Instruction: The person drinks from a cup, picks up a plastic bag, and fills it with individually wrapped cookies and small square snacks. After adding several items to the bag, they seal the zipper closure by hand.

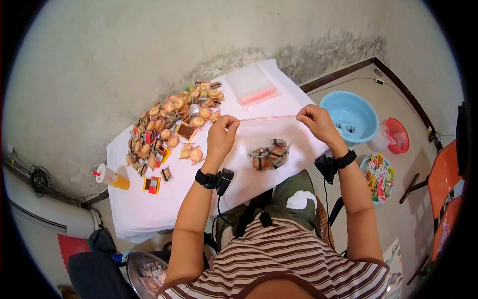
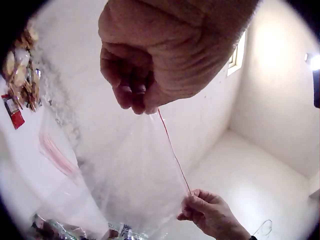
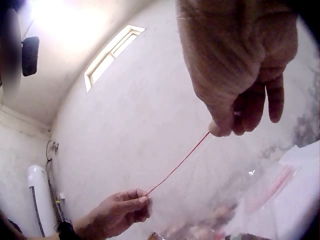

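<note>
A clear bag (image 1: 266,130) with a red strip along its top edge is stretched between both hands, several dark-banded wrapped snacks (image 1: 269,156) lying in its bottom. The left hand (image 1: 222,138) pinches one top corner between thumb and fingers; the right hand (image 1: 320,125) pinches the other. In the left wrist view the left hand (image 2: 165,55) holds the end of the red-edged strip (image 2: 175,157), which runs down to the right hand (image 2: 212,215). The right wrist view has the right hand (image 3: 245,75) gripping its end of the strip, taut and slanting to the left hand (image 3: 117,212).
Wrapped snacks (image 1: 164,119) are heaped on the white-covered table (image 1: 139,214)'s left side. Flat clear bags (image 1: 251,84) lie at its back. A drink cup (image 1: 113,178) stands at the left. A blue basin (image 1: 350,117), red basket (image 1: 398,135) and snack-filled tub (image 1: 377,179) sit at the right.
</note>
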{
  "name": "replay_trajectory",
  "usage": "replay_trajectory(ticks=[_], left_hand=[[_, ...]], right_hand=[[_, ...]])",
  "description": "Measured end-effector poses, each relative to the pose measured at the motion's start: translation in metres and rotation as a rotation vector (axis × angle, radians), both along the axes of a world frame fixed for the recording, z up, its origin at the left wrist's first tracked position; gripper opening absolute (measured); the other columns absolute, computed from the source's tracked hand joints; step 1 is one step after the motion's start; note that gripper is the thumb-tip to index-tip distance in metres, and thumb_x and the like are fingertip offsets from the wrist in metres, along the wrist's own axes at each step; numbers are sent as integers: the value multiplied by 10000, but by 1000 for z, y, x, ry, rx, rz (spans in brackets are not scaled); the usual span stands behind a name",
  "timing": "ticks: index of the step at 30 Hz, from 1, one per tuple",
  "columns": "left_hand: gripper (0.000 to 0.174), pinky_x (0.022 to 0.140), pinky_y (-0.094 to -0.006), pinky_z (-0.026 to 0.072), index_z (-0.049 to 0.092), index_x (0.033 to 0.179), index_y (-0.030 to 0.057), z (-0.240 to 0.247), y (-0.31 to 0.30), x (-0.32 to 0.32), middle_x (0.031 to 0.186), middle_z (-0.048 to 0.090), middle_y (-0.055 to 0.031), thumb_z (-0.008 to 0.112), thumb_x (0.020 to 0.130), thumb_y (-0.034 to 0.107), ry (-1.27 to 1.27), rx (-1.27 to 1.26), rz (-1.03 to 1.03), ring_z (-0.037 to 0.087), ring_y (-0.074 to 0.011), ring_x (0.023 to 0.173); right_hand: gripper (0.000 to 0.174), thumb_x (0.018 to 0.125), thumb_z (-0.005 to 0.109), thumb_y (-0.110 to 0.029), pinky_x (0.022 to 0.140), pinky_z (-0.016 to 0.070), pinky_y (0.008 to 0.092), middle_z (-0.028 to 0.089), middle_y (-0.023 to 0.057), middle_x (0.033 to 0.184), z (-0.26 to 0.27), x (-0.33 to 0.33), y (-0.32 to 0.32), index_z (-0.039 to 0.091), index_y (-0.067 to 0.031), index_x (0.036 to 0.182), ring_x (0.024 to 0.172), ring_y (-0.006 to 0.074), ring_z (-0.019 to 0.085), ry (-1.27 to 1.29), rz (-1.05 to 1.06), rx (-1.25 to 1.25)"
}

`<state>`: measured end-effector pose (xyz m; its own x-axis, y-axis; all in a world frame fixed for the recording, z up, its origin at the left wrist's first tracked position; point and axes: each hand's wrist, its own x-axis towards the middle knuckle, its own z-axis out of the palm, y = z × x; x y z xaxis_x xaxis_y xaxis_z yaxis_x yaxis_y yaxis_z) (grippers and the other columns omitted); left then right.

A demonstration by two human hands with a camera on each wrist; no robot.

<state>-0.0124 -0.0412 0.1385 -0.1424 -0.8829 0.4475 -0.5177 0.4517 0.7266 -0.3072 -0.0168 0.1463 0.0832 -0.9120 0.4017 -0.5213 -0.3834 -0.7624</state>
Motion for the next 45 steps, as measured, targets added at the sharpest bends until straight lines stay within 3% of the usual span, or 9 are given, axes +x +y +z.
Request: replay_trajectory(ticks=[18, 21, 23, 27, 29, 32, 34, 45], left_hand=[[83, 641, -319, 462, 596, 826, 12, -3, 2, 0, 745, 597, -114, 600, 815, 94, 52, -75, 6, 585, -225, 685], [51, 634, -339, 450, 573, 807, 18, 7, 8, -2, 746, 566, -113, 590, 799, 65, -103, -172, 50, 564, -246, 690], [62, 649, -292, 444, 572, 819, 15, 9, 5, 0, 788, 581, -104, 609, 811, 64, -407, -493, 99, 566, -209, 718], [23, 637, -332, 446, 569, 820, 28, -4, -4, 3, 799, 557, -103, 571, 808, 47, -303, -552, 46, 556, -242, 700], [37, 647, -283, 450, 579, 834, 23, -14, -8, 7, 786, 572, -70, 572, 835, 60, 99, -85, -120, 563, -171, 702], [57, 659, -241, 449, 591, 862, 15, -18, -8, 6, 778, 585, -44, 573, 856, 68, 240, 48, -172, 556, -109, 707], [61, 659, -234, 449, 594, 864, 10, -21, -8, 4, 776, 591, -42, 572, 859, 66, 263, 64, -147, 556, -100, 706], [67, 684, -225, 469, 581, 909, 2, -16, -3, 0, 828, 592, -30, 559, 877, 57, 355, 188, -163, 570, -98, 737]], right_hand=[[125, 815, 658, -105, 565, 424, 262, 587, 53, 686, -2, 1, 2, 616, 11, 795, 615, 109, 507, -44, 35, -9], [119, 816, 653, -101, 571, 421, 260, 577, 50, 686, -1, 3, 5, 612, 8, 793, 621, 111, 504, -55, 43, -13], [117, 815, 651, -101, 576, 421, 261, 573, 49, 689, -2, 2, 5, 609, 6, 794, 626, 113, 504, -72, 51, -8], [122, 817, 647, -112, 604, 438, 265, 589, 51, 722, -3, 2, 4, 609, 3, 800, 649, 123, 523, -45, 38, -34], [126, 818, 647, -116, 613, 444, 266, 595, 52, 733, 0, 1, 5, 609, 2, 801, 656, 125, 530, -46, 35, -38], [126, 820, 645, -119, 624, 452, 266, 601, 53, 737, 0, -1, 3, 610, 1, 801, 667, 129, 542, -55, 48, -31], [135, 836, 634, -112, 595, 405, 237, 573, 8, 729, -2, -2, 2, 589, -2, 773, 673, 74, 491, -83, 79, -37], [117, 836, 642, -96, 615, 433, 225, 580, 1, 715, -10, -8, 0, 613, 3, 781, 659, 63, 509, -116, 47, 49]])
